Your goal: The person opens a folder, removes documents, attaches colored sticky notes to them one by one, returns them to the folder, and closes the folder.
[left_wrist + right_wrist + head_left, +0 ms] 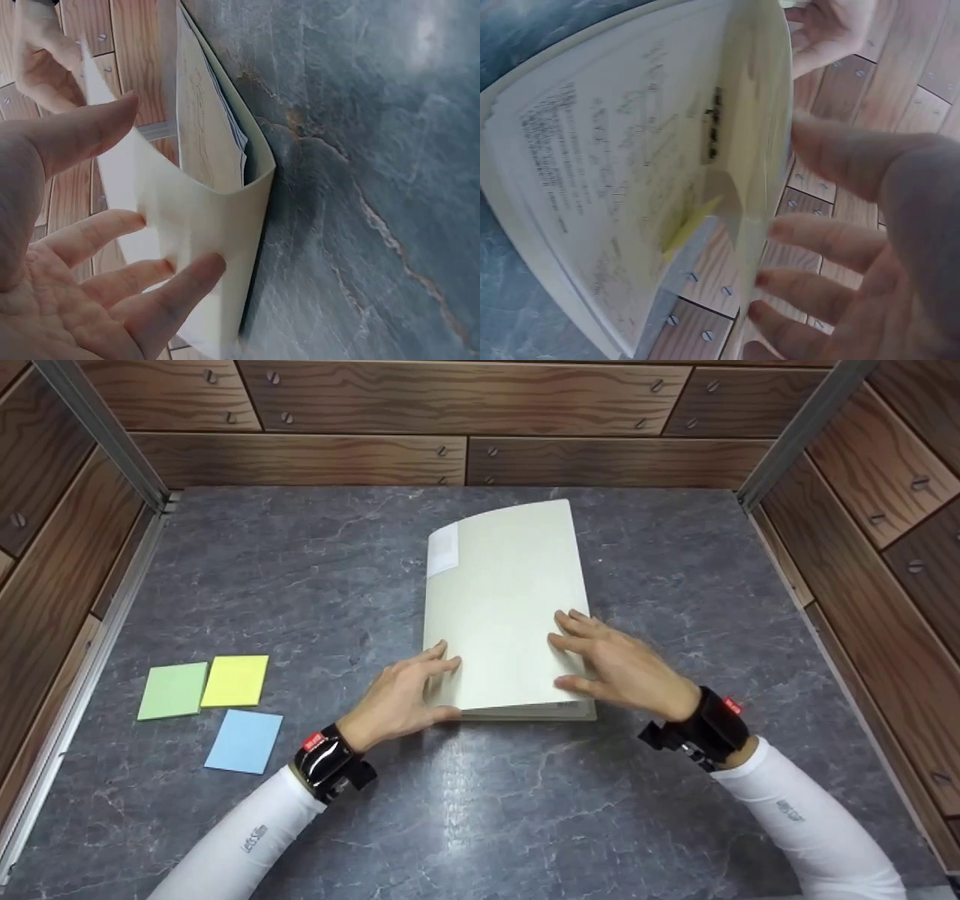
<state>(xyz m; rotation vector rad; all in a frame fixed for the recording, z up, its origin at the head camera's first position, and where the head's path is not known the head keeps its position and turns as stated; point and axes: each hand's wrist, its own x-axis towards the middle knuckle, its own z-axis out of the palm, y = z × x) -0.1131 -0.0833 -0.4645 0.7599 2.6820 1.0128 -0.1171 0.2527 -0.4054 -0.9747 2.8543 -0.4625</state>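
Observation:
A pale cream folder (506, 600) lies on the dark table, a white label at its upper left. Its front cover stands partly raised, as the right wrist view shows, with printed sheets (592, 172) inside and a small yellow slip (690, 225) among them. My left hand (401, 694) is at the folder's lower left, by the spine, its fingers spread against the cover. On the other side, my right hand (626, 667) touches the cover near its free edge with extended, spread fingers. Neither hand pinches the folder.
Left of the folder lie three sticky-note pads: green (172, 691), yellow (235, 681) and blue (244, 741). Wood-patterned panels (465, 397) border the table at the back and both sides, with metal rails (97, 427) at the corners.

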